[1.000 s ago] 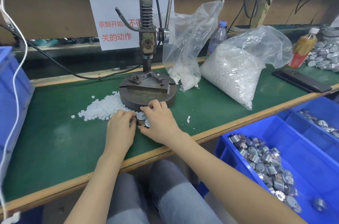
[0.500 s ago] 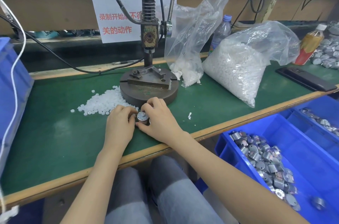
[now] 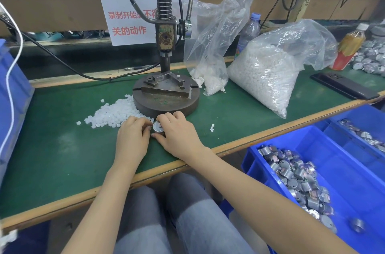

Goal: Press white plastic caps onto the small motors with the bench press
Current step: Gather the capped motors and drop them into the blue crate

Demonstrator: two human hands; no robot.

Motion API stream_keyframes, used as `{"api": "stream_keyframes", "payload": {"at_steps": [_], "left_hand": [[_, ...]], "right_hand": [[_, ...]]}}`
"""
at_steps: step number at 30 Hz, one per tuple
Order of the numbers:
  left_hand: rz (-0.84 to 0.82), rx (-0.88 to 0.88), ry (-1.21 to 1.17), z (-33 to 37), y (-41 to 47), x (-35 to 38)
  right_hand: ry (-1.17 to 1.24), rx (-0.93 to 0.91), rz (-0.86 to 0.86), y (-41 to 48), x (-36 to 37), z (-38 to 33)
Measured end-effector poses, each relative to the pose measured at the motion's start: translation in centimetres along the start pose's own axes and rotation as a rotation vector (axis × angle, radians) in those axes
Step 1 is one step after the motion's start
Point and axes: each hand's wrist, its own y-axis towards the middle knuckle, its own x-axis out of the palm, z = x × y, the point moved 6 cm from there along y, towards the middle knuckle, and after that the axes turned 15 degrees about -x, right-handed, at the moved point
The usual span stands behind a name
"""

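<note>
A small silver motor stands on the green bench mat just in front of the bench press. My right hand wraps around the motor from the right. My left hand touches it from the left with its fingertips closed at the motor's rim; whether a cap is pinched there is hidden. A pile of loose white plastic caps lies left of the press base. The press ram is up, with nothing on its fixture plate.
Two clear bags of white caps stand right of the press. Blue bins of motors sit at the lower right beyond the bench edge. A blue crate is at the left, with bottles, a black phone and more motors at the far right.
Both hands stay together at the motor in front of the press base. The motor's flat face now shows more plainly between the fingers. The camera has tilted slightly.
</note>
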Motion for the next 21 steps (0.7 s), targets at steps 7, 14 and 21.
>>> {"api": "stream_keyframes", "payload": {"at_steps": [7, 14, 21], "left_hand": [[0.0, 0.01, -0.001, 0.1, 0.0, 0.0], [0.01, 0.011, 0.021, 0.3, -0.1, -0.1], [0.004, 0.014, 0.045, 0.4, -0.2, -0.1]], "right_hand": [[0.035, 0.061, 0.063, -0.2, -0.2, 0.7], [0.05, 0.038, 0.032, 0.4, -0.6, 1.0], [0.511, 0.357, 0.209, -0.2, -1.9, 4.0]]}}
